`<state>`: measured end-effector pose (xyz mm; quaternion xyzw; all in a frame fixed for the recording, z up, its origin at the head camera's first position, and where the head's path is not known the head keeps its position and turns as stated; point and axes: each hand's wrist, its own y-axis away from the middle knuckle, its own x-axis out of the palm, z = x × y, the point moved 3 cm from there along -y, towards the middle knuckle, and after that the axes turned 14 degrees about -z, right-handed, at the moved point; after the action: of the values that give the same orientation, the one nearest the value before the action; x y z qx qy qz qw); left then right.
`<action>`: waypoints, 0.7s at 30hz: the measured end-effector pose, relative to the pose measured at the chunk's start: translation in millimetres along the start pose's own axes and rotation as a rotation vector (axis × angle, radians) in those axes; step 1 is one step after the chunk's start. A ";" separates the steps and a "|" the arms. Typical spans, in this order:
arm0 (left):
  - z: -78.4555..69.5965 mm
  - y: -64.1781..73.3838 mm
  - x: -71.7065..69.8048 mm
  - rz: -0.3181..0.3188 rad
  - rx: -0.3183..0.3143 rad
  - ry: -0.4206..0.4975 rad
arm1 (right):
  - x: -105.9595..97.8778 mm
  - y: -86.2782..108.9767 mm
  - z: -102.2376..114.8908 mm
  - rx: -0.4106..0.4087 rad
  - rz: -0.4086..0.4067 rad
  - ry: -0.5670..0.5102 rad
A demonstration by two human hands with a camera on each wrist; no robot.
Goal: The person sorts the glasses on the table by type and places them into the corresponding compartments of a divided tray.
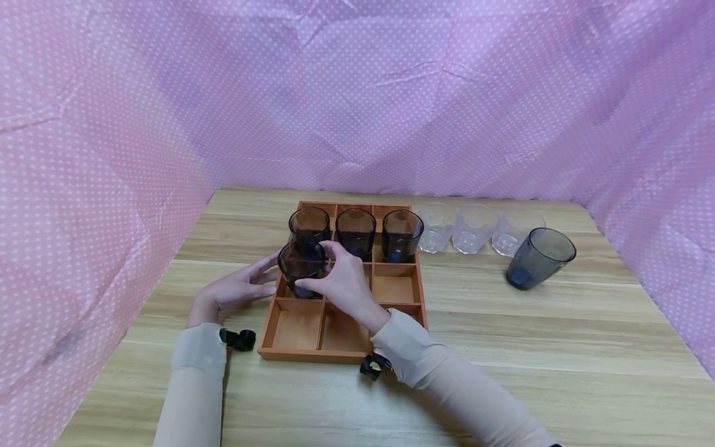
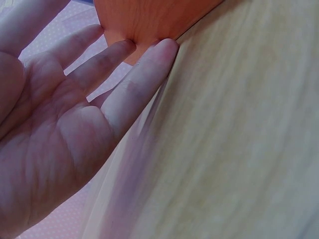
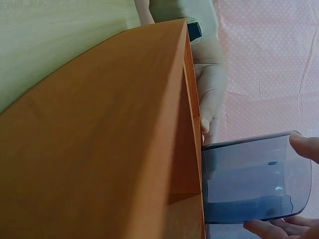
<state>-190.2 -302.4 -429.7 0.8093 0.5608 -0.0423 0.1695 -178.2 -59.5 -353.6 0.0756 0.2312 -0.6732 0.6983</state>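
Observation:
My right hand (image 1: 349,282) holds a dark tinted drinking glass (image 1: 297,268) near its rim, thumb on the near side. The glass is at the left compartment of the middle row in a divided wooden box (image 1: 313,356). In the right wrist view, the glass (image 3: 244,179) sticks up past the box's edge, its lower end hidden by the box wall. My left hand (image 1: 237,288) is at the box's left side. Its extended fingertips touch the outer wall (image 2: 144,20) in the left wrist view, low by the tabletop.
Three more dark glasses, left (image 1: 309,222), middle (image 1: 356,236) and right (image 1: 402,234), occupy the box's back row. Beside the box are three clear glasses (image 1: 473,228) in a row. Another dark glass (image 1: 537,259) stands farther right on the wooden table (image 1: 530,372). Pink dotted cloth (image 1: 357,93) surrounds the table.

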 end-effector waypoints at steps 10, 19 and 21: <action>0.5 2.5 0.2 -0.008 -0.012 -0.005 | 2.7 0.9 -2.5 0.045 0.005 0.005; -0.1 3.1 2.0 0.002 -0.010 -0.006 | 3.6 0.1 -2.7 0.029 -0.003 0.026; -0.2 2.5 2.1 0.002 -0.006 -0.007 | 3.0 -0.4 -2.5 0.025 -0.005 0.028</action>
<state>-187.2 -301.2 -429.4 0.8092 0.5595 -0.0433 0.1741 -179.2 -61.2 -357.0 0.0933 0.2325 -0.6766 0.6925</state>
